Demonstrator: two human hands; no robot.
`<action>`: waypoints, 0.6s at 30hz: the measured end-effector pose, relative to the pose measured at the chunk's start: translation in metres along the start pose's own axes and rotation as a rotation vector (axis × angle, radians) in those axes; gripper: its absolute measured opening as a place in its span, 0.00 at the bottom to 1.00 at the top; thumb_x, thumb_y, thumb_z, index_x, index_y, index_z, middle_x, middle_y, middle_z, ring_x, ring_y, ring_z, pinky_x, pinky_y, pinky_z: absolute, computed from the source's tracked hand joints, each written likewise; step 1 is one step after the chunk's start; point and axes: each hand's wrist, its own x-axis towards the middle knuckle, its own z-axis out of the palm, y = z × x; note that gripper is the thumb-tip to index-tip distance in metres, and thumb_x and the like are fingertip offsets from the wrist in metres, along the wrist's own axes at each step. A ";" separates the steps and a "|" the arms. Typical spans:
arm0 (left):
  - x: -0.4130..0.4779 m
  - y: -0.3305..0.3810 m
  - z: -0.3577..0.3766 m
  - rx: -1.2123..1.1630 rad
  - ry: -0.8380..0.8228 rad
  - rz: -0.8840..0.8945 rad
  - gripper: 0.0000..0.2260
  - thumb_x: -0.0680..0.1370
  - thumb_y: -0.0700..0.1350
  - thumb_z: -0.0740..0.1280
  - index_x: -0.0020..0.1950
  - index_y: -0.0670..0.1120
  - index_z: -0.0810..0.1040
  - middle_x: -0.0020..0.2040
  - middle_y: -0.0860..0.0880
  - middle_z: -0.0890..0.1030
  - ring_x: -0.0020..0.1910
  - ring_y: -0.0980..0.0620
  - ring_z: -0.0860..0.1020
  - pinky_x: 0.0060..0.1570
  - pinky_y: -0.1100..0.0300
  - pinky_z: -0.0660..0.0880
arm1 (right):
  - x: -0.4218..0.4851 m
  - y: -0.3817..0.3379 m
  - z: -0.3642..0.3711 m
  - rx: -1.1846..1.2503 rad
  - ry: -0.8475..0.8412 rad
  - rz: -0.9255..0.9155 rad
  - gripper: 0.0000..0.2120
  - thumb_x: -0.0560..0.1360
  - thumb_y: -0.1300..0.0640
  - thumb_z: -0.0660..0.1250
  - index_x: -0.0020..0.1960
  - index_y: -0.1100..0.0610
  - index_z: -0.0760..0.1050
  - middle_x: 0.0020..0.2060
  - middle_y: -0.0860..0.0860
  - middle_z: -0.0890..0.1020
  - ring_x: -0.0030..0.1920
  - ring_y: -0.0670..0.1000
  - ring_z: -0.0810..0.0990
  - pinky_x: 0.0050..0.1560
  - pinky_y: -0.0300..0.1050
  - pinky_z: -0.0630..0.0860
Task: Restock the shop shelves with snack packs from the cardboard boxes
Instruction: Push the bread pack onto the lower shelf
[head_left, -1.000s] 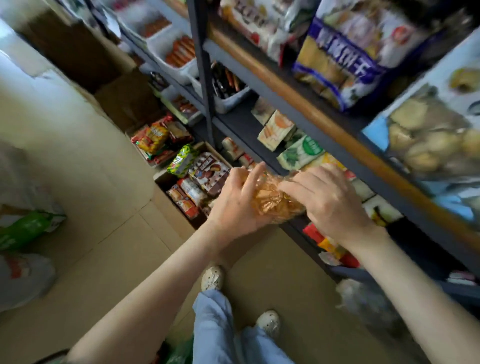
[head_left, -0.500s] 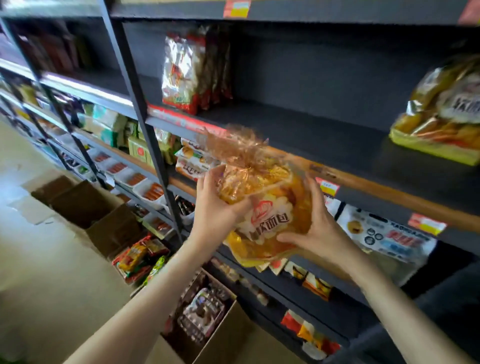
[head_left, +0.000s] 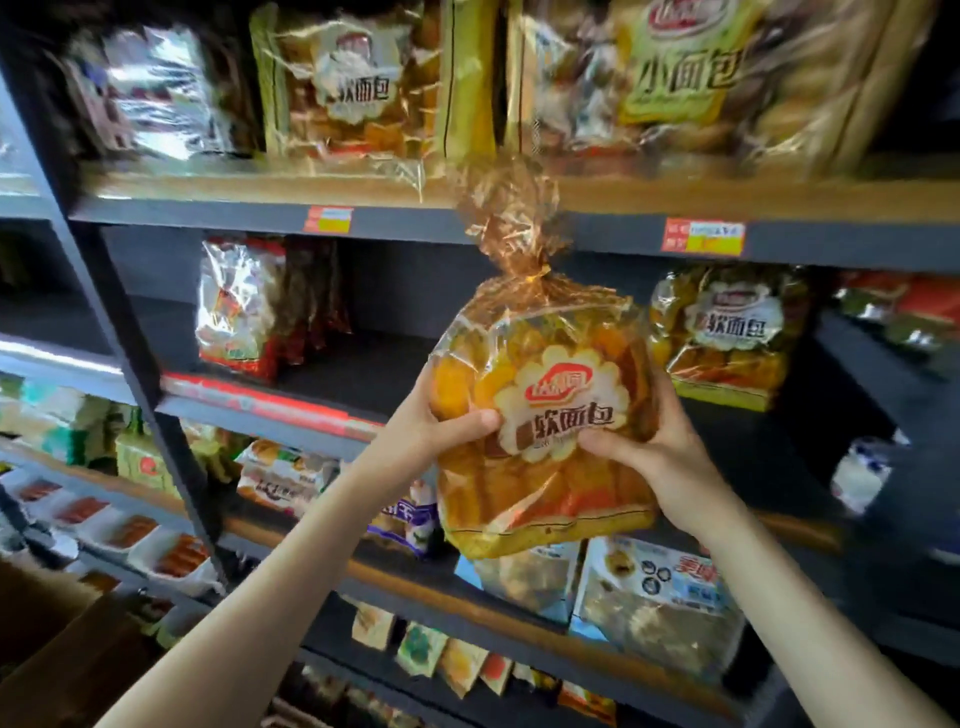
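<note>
I am holding up a clear, orange-tinted plastic bag of soft bread rolls (head_left: 540, 431), tied at its neck with a crinkled gold-brown tuft and marked with a white scalloped label. It is hanging upright in the air between my hands, in front of the middle dark metal shelf (head_left: 374, 374), not yet resting on any board.

My left hand (head_left: 436, 431) is gripping the bag's left edge, thumb pressing across the front near the label and the other fingers wrapped behind, out of sight. My right hand (head_left: 649, 447) is clamping the right edge the same way, thumb on the front, fingers curled behind. Both hands are closed on the bag and holding nothing else.

I judge that I am in the placing step: the bag is lifted to shelf height and waiting to go in. Just to its right, on that same shelf, a matching bag of soft bread (head_left: 727, 332) is standing, and the gap to that bag's left looks like the natural slot. The next move calls for pushing the bag forward over the shelf lip, setting its base flat, then loosening both grips.

Further left on the shelf, a red and silver foil snack pack (head_left: 239, 306) is standing. Above, the upper shelf (head_left: 260, 208) is carrying more bread bags.
</note>
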 end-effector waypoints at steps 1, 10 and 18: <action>0.010 0.001 0.007 -0.017 -0.001 0.005 0.31 0.64 0.50 0.80 0.63 0.48 0.72 0.52 0.50 0.84 0.51 0.51 0.83 0.46 0.62 0.78 | 0.007 -0.003 -0.006 -0.018 -0.003 0.028 0.35 0.60 0.55 0.77 0.63 0.38 0.67 0.51 0.40 0.82 0.53 0.42 0.81 0.50 0.42 0.78; 0.073 -0.027 0.028 -0.243 -0.002 -0.492 0.25 0.69 0.57 0.74 0.59 0.43 0.80 0.49 0.42 0.85 0.48 0.43 0.84 0.53 0.46 0.79 | 0.045 0.013 -0.027 -0.124 0.119 0.374 0.23 0.66 0.45 0.76 0.57 0.45 0.72 0.50 0.43 0.80 0.48 0.44 0.78 0.45 0.43 0.74; 0.142 0.010 0.034 -0.218 -0.173 -0.509 0.20 0.72 0.52 0.74 0.61 0.44 0.77 0.49 0.42 0.85 0.45 0.42 0.84 0.42 0.49 0.81 | 0.079 0.005 -0.045 -0.039 0.281 0.447 0.28 0.62 0.41 0.77 0.57 0.46 0.71 0.50 0.48 0.78 0.51 0.51 0.77 0.59 0.53 0.73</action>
